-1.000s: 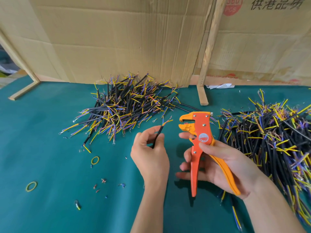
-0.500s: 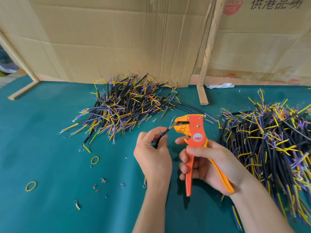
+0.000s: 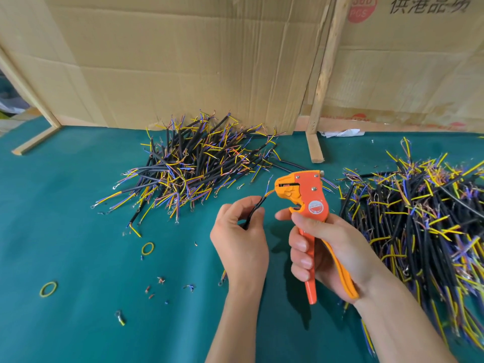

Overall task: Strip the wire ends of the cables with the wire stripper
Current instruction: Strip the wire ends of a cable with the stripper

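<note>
My left hand [image 3: 239,241] pinches a short black cable [image 3: 255,209] between thumb and fingers. The cable's yellow and blue wire ends point up and right into the jaws of the wire stripper [image 3: 305,195]. My right hand [image 3: 327,252] grips the stripper's orange and yellow handles, jaws facing left. A heap of black cables [image 3: 199,166] with yellow and blue ends lies behind my left hand. A second, larger heap [image 3: 419,218] spreads along the right side of the green table [image 3: 78,231].
Two yellow rubber bands [image 3: 148,248] [image 3: 48,288] and small insulation scraps [image 3: 161,280] lie on the cloth at the left. Cardboard sheets [image 3: 183,61] stand along the back, with wooden posts [image 3: 323,82] and a wooden foot [image 3: 314,150].
The stripper has moved left toward the cable and its jaws have met the wire ends. My left hand shifted slightly right and tilted the cable toward the jaws.
</note>
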